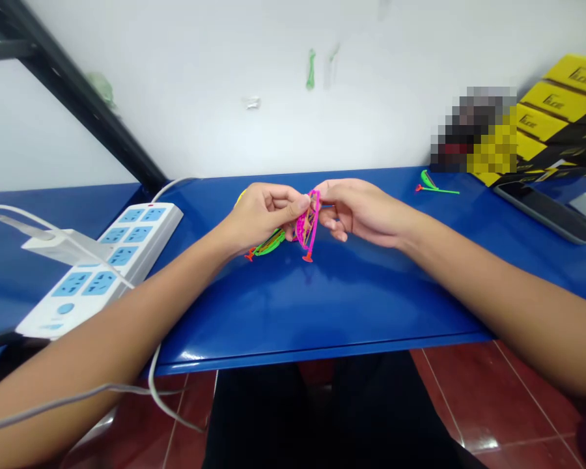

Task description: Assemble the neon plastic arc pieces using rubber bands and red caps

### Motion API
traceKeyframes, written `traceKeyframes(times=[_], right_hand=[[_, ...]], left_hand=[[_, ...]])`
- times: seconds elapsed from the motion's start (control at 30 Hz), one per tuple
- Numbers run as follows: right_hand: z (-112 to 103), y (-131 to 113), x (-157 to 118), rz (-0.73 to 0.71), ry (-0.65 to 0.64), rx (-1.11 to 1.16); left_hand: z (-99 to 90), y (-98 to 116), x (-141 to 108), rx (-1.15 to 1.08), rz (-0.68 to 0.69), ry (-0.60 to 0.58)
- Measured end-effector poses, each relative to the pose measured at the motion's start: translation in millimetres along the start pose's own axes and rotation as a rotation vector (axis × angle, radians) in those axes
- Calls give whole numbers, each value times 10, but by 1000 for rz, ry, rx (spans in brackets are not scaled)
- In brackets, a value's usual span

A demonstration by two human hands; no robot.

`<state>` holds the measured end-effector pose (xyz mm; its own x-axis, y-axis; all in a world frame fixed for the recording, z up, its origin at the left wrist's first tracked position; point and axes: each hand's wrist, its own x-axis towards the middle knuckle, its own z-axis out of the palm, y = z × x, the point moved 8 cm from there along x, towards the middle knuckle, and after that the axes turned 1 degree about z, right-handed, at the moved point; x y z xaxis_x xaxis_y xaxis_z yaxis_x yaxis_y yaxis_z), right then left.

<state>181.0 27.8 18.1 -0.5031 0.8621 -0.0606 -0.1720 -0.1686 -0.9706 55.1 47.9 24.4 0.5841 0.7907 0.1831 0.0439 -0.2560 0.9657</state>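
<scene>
Both my hands meet over the blue table. My left hand [273,212] pinches a pink plastic toy [303,228] between thumb and fingers. My right hand [354,208] has its thumb and index finger closed on the upper end of the same toy, its other fingers curled. The pink toy hangs down with a red suction-cup tip [307,257] at its lower end. Behind and below my left hand lies a green toy [270,243] with a red tip; a bit of yellow shows beyond the knuckles, mostly hidden.
A white power strip [149,244] with a plug and cables lies at the left. At the back right are a small green toy [430,180], a dark phone [547,208] and stacked yellow boxes [557,101]. The blue table [322,312] ends at a front edge.
</scene>
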Motion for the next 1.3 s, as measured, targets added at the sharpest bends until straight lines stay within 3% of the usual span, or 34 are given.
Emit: traceKeyframes(times=[0.4, 0.57, 0.67, 0.77, 0.97, 1.3], right_hand=[[3, -9, -25, 16, 81, 9], [11, -9, -12, 25, 30, 55], [35, 11, -28, 102, -47, 79], [58, 40, -60, 170, -131, 51], [108, 132, -75, 136, -180, -135], [147, 137, -61, 75, -125, -123]], left_hand=[[-49, -75, 20, -35, 3, 19], [-56, -66, 18, -60, 8, 20], [-61, -43, 17, -73, 31, 45], [-104, -16, 15, -92, 68, 115], [-262, 12, -13, -110, 102, 317], [-291, 98, -49, -187, 75, 353]])
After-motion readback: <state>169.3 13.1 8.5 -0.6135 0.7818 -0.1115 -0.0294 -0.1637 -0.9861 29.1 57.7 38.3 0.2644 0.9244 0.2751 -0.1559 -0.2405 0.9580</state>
